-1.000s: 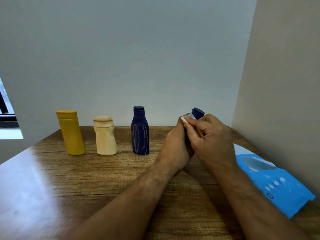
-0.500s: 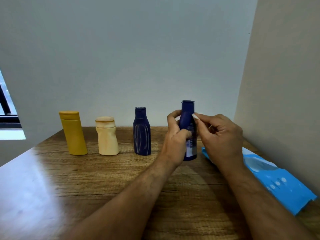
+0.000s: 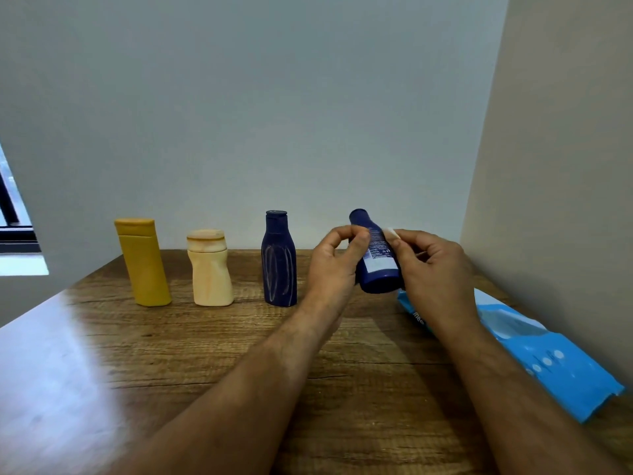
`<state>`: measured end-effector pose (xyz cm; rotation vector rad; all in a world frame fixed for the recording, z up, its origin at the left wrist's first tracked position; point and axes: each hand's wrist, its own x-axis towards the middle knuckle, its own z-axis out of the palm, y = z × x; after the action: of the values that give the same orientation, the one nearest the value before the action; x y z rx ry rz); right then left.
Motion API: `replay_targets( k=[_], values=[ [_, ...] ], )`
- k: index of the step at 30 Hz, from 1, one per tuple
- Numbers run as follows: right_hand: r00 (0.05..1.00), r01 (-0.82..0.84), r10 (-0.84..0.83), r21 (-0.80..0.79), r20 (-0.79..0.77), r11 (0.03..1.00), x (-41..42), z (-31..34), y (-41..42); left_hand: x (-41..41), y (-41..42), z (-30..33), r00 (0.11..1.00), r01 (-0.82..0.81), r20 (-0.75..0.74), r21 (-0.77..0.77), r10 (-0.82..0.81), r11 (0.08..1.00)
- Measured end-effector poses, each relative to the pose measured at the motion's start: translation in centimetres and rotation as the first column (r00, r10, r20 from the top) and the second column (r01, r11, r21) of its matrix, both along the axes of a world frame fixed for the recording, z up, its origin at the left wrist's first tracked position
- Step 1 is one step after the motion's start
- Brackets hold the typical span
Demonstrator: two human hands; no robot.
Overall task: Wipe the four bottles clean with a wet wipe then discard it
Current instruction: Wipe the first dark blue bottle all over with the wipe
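Bottles number four: the labelled blue bottle (image 3: 376, 258) is gripped by the left hand (image 3: 337, 260) above the counter (image 3: 205, 354) while the right hand (image 3: 435, 269) pinches the wet wipe (image 3: 392, 233) against it, three others standing apparently unwiped.

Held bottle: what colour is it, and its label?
Dark blue bottle, with a white label bearing small print; the head view shows it.

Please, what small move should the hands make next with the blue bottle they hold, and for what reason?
Probably draw the wet wipe, pinched in the right hand, down along the labelled blue bottle. The left hand grips that bottle tilted above the table, and the wipe sits only near its neck, so the body looks not yet wiped.
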<state>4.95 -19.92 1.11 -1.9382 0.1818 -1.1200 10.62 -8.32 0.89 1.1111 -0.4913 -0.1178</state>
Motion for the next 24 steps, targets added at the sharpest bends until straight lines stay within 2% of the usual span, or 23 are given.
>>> replay_targets(
  k=[3, 8, 12, 19, 22, 24],
  values=[
    [1.0, 0.007, -0.007, 0.032, 0.0, 0.999, -0.1, 0.1, 0.2, 0.0, 0.3, 0.2, 1.0, -0.013, -0.008, 0.025, 0.013, 1.0],
    [1.0, -0.02, 0.02, 0.025, 0.005, 0.999, -0.5, 0.1, 0.3, -1.1, 0.4, -0.2, 0.995, 0.094, 0.018, 0.013, -0.095, 0.995],
    [0.999, -0.047, 0.047, 0.03, -0.003, 0.998, -0.5, 0.1, 0.2, -1.1, -0.3, -0.4, 0.998, 0.019, 0.062, 0.074, -0.024, 0.997],
    [0.976, -0.214, 0.214, 0.01, 0.044, 0.977, -1.3, 0.4, 0.9, -0.5, -0.2, -0.3, 0.997, -0.026, -0.077, 0.063, 0.031, 0.998],
    [0.945, -0.314, 0.31, 0.024, 0.101, 0.949, -1.8, 0.8, 0.8, -0.6, -0.1, -0.3, 0.993, 0.01, -0.122, 0.038, -0.005, 0.999],
    [0.939, -0.327, 0.317, 0.06, 0.133, 0.943, -1.8, 1.0, 0.9, -0.6, -0.2, -0.4, 0.991, 0.036, -0.132, 0.022, -0.033, 0.999]
  ],
)
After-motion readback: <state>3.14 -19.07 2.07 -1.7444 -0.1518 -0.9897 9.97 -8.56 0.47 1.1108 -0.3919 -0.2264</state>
